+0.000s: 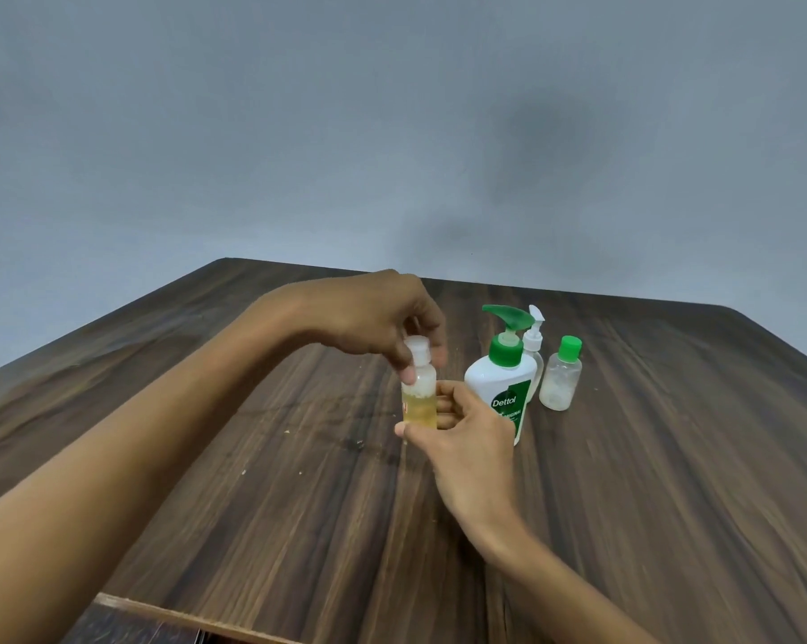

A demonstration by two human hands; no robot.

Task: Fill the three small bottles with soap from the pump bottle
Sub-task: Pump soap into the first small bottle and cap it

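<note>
A small clear bottle, its lower half holding yellow soap, stands upright mid-table. My right hand grips its lower body. My left hand comes from above, fingers closed on its white cap. Just right stands the white pump bottle with a green pump head and a Dettol label. Behind it, a second small bottle with a white pump top is mostly hidden. A third small clear bottle with a green cap stands farthest right, looking nearly empty.
The dark wooden table carries a few small crumbs or drips left of the held bottle. Its far edge meets a grey wall. A lighter wooden strip runs along the near edge at lower left.
</note>
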